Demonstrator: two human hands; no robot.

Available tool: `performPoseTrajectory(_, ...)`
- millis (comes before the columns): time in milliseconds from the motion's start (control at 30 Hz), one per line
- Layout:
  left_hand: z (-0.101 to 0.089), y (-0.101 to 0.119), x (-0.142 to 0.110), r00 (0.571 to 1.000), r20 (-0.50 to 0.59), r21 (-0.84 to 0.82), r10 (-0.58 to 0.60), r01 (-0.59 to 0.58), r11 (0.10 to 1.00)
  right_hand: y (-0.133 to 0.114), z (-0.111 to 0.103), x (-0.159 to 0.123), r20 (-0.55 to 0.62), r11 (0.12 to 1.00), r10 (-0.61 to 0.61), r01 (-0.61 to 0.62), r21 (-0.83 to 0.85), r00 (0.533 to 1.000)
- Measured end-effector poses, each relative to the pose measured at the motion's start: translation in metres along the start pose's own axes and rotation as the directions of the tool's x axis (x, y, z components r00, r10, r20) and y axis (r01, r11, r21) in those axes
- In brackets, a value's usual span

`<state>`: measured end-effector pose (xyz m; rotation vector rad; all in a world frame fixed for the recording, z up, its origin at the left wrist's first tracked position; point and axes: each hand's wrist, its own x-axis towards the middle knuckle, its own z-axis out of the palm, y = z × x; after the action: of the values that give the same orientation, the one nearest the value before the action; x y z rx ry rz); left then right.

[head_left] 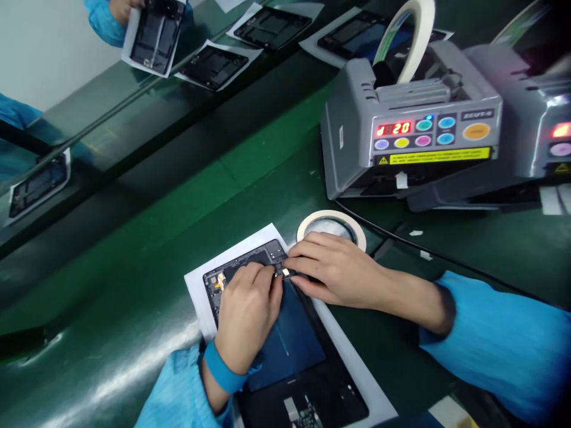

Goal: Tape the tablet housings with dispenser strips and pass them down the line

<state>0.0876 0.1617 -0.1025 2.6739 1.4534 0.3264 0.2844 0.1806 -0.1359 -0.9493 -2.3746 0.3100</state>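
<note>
Nearest, at the bottom of the frame, an opened tablet (303,342) lies slantwise on a white sheet (198,300), bare circuit parts showing at its lower end and a dark blue panel (292,339) across its middle. Over its upper part, the left hand (247,312), with a blue band (223,368) round the wrist, bends its fingers close together; I cannot tell whether they grip anything. The right hand (339,270) reaches in from the right, thumb and fingers narrowly apart at the tablet's upper right edge, beside a small white piece (286,272); whether they hold it is unclear. Just behind the right hand, a roll of tape (361,235) lies flat on the green table (134,267). Beyond, at the upper right, stands a grey tape dispenser (348,131), its red display lit and a cream roll (423,35) upright on top, with a second dispenser (526,119) beside it. Farther off, more opened devices (214,65) rest on white sheets along the top, and at the upper left a co-worker's hand (121,10) holds another device (157,35) tilted up.
</note>
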Motion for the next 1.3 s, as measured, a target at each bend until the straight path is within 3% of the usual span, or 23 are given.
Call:
performPoseTrajectory(467,0.0017,0.0067,-0.0049,0.997,0.013,0.273,0.075,-0.076,0.959,-0.0003,0.0012,-0.0006,0.021,1.000,0.017,-0.017,0.006,1.000)
performPoseTrajectory(733,0.0034,0.0089,-0.0042,0.987,0.004,0.214,0.159,-0.156,0.964,0.0016,-0.0001,-0.0008,0.006,0.999,0.025,-0.025,0.020,1.000)
performPoseTrajectory(1033,0.0082,0.0063,-0.0020,0.986,-0.008,0.125,0.169,-0.167,0.978,0.0017,-0.0005,-0.0009,0.030,1.000,0.014,-0.014,0.027,0.999)
performPoseTrajectory(1300,0.0063,0.0061,-0.0030,0.987,-0.007,0.120,0.160,-0.158,0.980,-0.0040,0.0004,0.0003,0.111,0.995,0.021,-0.010,-0.095,0.994)
